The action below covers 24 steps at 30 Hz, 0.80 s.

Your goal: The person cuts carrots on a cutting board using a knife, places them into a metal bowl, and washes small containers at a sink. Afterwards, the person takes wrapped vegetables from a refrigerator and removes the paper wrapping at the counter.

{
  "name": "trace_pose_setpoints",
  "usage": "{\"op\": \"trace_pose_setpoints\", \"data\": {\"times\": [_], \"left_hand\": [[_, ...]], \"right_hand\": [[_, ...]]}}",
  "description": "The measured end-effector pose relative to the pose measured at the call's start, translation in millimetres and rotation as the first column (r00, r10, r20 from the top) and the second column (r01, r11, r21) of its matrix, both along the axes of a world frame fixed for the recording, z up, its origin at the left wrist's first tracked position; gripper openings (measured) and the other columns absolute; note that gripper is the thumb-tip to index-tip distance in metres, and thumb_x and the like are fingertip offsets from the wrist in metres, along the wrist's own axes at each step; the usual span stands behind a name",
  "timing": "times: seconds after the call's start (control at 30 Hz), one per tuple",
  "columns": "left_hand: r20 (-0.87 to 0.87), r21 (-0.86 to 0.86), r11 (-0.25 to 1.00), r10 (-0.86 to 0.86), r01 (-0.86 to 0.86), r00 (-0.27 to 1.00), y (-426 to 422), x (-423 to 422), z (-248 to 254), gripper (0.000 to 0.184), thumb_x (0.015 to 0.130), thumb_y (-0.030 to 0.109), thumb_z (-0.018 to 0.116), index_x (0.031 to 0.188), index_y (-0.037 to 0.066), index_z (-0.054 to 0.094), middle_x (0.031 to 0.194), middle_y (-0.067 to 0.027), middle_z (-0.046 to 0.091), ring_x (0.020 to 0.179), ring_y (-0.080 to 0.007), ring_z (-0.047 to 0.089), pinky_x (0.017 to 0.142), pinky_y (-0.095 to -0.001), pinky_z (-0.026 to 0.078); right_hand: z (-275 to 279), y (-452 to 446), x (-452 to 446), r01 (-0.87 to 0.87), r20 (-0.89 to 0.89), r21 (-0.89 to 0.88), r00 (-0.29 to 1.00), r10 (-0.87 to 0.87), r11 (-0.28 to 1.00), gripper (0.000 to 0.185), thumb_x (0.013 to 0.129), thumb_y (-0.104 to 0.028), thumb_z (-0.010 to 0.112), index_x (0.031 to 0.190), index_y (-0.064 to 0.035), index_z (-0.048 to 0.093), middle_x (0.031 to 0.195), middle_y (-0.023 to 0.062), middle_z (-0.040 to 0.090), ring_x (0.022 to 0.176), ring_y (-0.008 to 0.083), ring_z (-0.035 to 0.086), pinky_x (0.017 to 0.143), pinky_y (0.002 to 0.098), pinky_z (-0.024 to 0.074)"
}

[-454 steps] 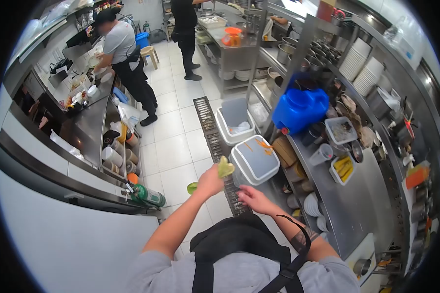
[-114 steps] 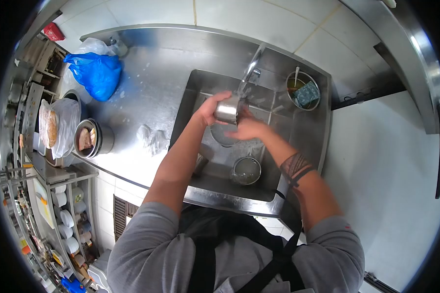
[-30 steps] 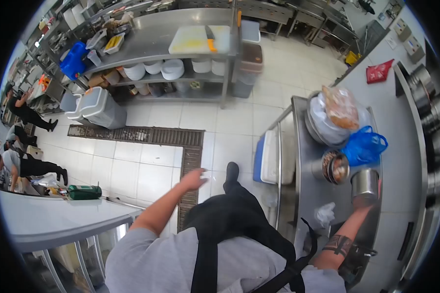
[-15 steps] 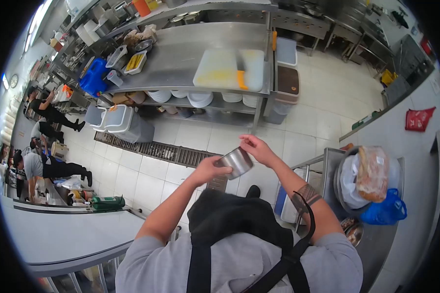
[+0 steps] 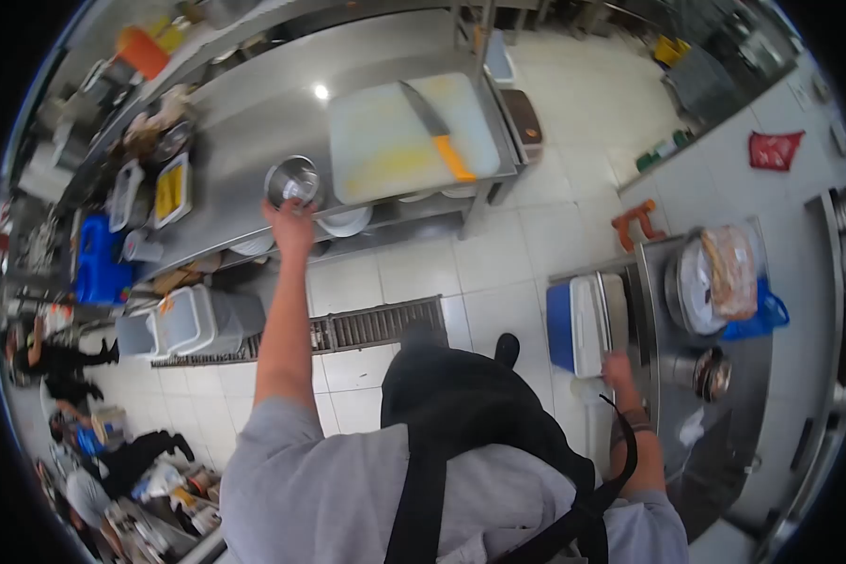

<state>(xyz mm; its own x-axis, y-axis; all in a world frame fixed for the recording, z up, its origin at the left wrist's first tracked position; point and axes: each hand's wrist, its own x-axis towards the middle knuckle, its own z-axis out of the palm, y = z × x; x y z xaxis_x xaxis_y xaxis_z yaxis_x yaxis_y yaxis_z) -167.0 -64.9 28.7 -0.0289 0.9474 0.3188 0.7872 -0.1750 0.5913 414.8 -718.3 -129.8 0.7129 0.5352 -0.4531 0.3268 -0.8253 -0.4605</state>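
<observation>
A metal cup (image 5: 293, 181) is held at its near side by the fingers of the left hand (image 5: 293, 224), with its open mouth seen from above. The cup is placed at the front part of the steel counter (image 5: 254, 122); whether it is rested on the surface or held just above it cannot be told. To the right of the cup, a white cutting board (image 5: 385, 155) is seen, stained yellow in places, and across it a knife (image 5: 439, 134) is laid with its orange handle pointed toward the counter's front edge. To the left, yellow food is held in a white tray (image 5: 172, 193), and a blue jug (image 5: 101, 261) is seen near the counter's end. The right hand (image 5: 618, 368) is held low beside the white lid (image 5: 614, 315) of a blue cooler (image 5: 560, 324); it is blurred, so the spread of its fingers and any contact with the lid cannot be told. On the steel table (image 5: 691, 470) farther right, a bag of bread (image 5: 729, 273), a blue bag (image 5: 759, 315) and metal pots (image 5: 696, 373) are grouped. Below the counter, a drain grate (image 5: 376, 326) is set in the tiled floor (image 5: 414, 268).
</observation>
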Motion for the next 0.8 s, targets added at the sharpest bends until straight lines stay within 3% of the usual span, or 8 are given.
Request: {"op": "trace_pose_setpoints", "data": {"times": [0.03,0.1,0.2,0.37,0.43,0.47,0.57,0.8], "left_hand": [[-0.031,0.012,1.000,0.006,-0.005,0.999,22,-8,-13,0.043,0.083,0.030,0.086,0.113,0.001,0.074,0.154,-0.0365,0.037,0.137,-0.0500,0.048,0.117,-0.0523,0.039],[-0.176,0.074,0.997,-0.002,0.015,0.984,65,-23,-43,0.046,0.085,0.036,0.083,0.115,0.002,0.076,0.140,-0.0308,0.055,0.131,-0.0478,0.052,0.114,-0.0535,0.041],[-0.611,0.122,0.904,-0.256,0.409,0.749,132,-58,-89,0.054,0.086,0.047,0.078,0.114,0.001,0.077,0.121,-0.0213,0.072,0.111,-0.0450,0.063,0.101,-0.0538,0.046],[-0.416,0.188,0.982,0.096,-0.018,0.904,89,-8,-6,0.073,0.081,0.037,0.077,0.140,-0.002,0.058,0.135,-0.0306,0.060,0.122,-0.0480,0.059,0.105,-0.0580,0.045],[-0.301,0.554,0.801,-0.060,0.226,0.952,39,38,-17,0.066,0.088,0.023,0.071,0.147,0.002,0.049,0.148,-0.0327,0.045,0.132,-0.0471,0.050,0.106,-0.0532,0.047],[-0.315,0.438,0.809,-0.270,0.392,0.910,9,67,-29,0.057,0.090,0.020,0.069,0.141,0.001,0.053,0.142,-0.0306,0.051,0.127,-0.0461,0.054,0.103,-0.0511,0.048],[-0.078,0.264,0.482,-0.852,0.835,0.517,-126,149,-63,0.019,0.092,0.000,0.059,0.106,-0.004,0.071,0.102,-0.0214,0.069,0.098,-0.0418,0.065,0.089,-0.0487,0.053],[0.011,-0.118,-0.078,-0.997,0.990,-0.078,-445,225,-66,0.016,0.085,-0.005,0.066,0.098,-0.001,0.074,0.090,-0.0168,0.073,0.080,-0.0297,0.071,0.076,-0.0402,0.058]], "right_hand": [[7,-43,-13,0.105,-0.055,-0.021,0.993,-0.106,0.994,0.024,0.086,-0.028,0.073,0.087,-0.0039,0.070,0.081,0.0152,0.069,0.072,0.0306,0.070,0.064,0.0477,0.0570],[37,-122,-56,-0.432,-0.102,-0.475,0.893,0.439,0.767,0.031,0.091,-0.035,0.071,0.091,-0.0039,0.071,0.083,0.0137,0.073,0.069,0.0274,0.071,0.059,0.0449,0.0568],[75,-156,-159,-0.202,-0.306,-0.566,0.952,0.024,0.799,0.041,0.097,-0.044,0.065,0.087,-0.0049,0.074,0.080,0.0124,0.075,0.066,0.0248,0.071,0.062,0.0439,0.0586],[93,-159,-264,0.216,-0.233,-0.162,0.940,-0.250,0.963,0.028,0.091,-0.024,0.055,0.084,-0.0051,0.075,0.081,0.0151,0.074,0.067,0.0282,0.073,0.064,0.0447,0.0582],[75,-174,-290,0.126,0.296,0.071,0.945,-0.141,0.990,0.028,0.093,-0.019,0.051,0.087,-0.0042,0.075,0.090,0.0191,0.074,0.081,0.0343,0.075,0.072,0.0491,0.0592],[109,-167,-309,0.372,0.130,0.062,0.917,-0.377,0.926,0.029,0.094,-0.019,0.050,0.090,-0.0045,0.075,0.093,0.0212,0.073,0.088,0.0372,0.074,0.079,0.0506,0.0585],[163,-206,-364,0.568,0.105,0.059,0.814,-0.571,0.821,0.034,0.100,-0.025,0.049,0.098,-0.0029,0.074,0.101,0.0239,0.072,0.101,0.0430,0.070,0.090,0.0536,0.0552],[100,-428,-540,0.712,0.149,-0.084,0.701,-0.698,0.697,0.059,0.102,-0.048,0.048,0.096,0.0024,0.078,0.108,0.0264,0.074,0.105,0.0457,0.068,0.097,0.0547,0.0527]]}}
